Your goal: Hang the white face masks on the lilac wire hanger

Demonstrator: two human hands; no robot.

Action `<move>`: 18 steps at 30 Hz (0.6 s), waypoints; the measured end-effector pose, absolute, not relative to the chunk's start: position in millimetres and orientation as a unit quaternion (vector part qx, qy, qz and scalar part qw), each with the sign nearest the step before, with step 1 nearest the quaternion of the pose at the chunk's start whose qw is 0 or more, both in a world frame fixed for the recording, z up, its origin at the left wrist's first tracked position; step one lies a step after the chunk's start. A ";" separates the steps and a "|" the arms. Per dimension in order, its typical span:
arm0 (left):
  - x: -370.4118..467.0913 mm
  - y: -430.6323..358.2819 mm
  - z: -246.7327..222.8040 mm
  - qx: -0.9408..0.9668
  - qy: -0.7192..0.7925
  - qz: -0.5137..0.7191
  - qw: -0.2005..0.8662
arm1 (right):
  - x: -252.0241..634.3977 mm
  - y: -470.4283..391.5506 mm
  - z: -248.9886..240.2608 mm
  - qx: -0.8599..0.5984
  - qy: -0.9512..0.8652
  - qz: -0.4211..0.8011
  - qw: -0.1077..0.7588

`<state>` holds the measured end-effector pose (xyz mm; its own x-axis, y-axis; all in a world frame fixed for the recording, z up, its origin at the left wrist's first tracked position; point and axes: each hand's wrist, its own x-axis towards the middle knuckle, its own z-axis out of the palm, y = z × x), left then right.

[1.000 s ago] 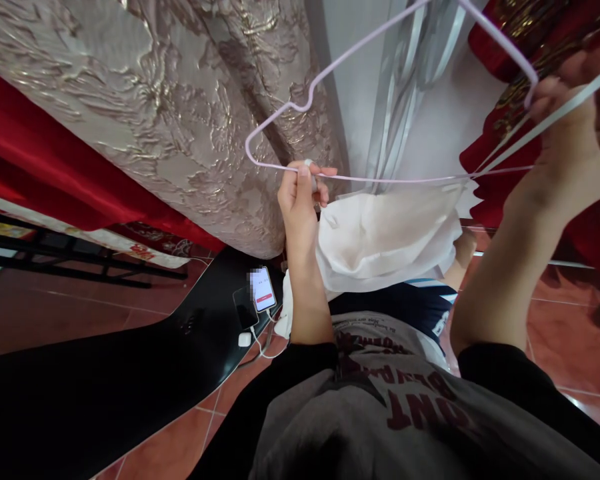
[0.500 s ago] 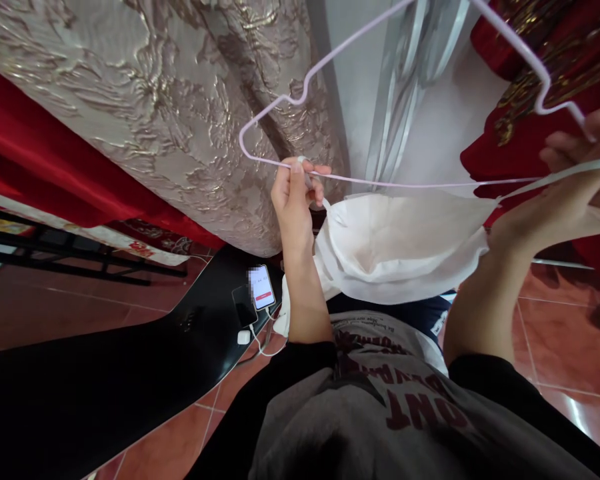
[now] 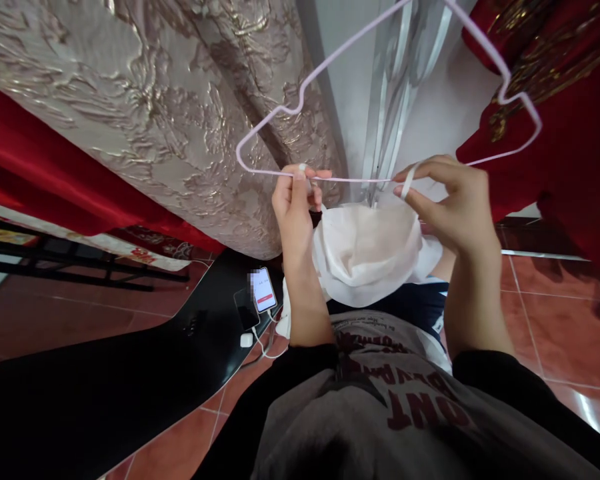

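A pale lilac clothes hanger is held across the upper middle of the view, its bottom bar toward me. My left hand is closed round the left part of that bar, with a bit of white strap showing at its fingertips. My right hand pinches a white strap between thumb and forefinger, right at the bar. Below the bar hangs a white strapped cloth piece, its top gaping between my forearms. Its exact kind is not clear.
Embossed beige fabric hangs on the left, gold-trimmed red cloth on the right. Two phones, one lit phone and one dark phone, lie with cables and a white charger on a black bench.
My right hand has come in from the far right to the middle of the hanger's bar, bringing the strap with it. My left hand has barely moved, and the cloth's opening has narrowed.
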<state>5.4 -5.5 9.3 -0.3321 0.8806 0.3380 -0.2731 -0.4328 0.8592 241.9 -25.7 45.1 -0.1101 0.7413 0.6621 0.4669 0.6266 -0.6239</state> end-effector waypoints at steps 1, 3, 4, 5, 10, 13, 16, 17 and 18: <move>3.3 -5.4 8.4 0.426 0.366 0.731 0.387 | 242.5 -25.4 44.1 -0.417 -0.744 0.136 0.505; -3.8 -3.3 4.4 0.427 0.377 0.742 0.354 | 246.3 -23.7 41.4 -0.416 -0.743 0.123 0.510; -9.1 -1.3 1.5 0.424 0.378 0.758 0.320 | 248.6 -23.1 39.7 -0.415 -0.738 0.111 0.521; -15.7 1.1 -2.0 0.417 0.377 0.781 0.272 | 250.7 -22.9 38.0 -0.415 -0.733 0.097 0.530; -58.0 12.7 -12.9 0.387 0.349 0.852 0.038 | 254.8 -25.1 30.6 -0.411 -0.730 0.049 0.544; -75.0 15.8 -1.2 0.463 0.286 0.837 0.059 | 252.3 -25.7 28.0 -0.407 -0.725 0.037 0.554; -79.1 19.3 23.2 0.584 0.258 0.758 0.135 | 247.9 -25.7 25.4 -0.406 -0.724 0.033 0.558; -78.5 21.2 32.4 0.620 0.258 0.725 0.152 | 246.5 -25.6 24.3 -0.408 -0.725 0.031 0.554; -77.3 23.3 41.6 0.649 0.262 0.696 0.161 | 245.3 -25.7 23.1 -0.411 -0.726 0.027 0.551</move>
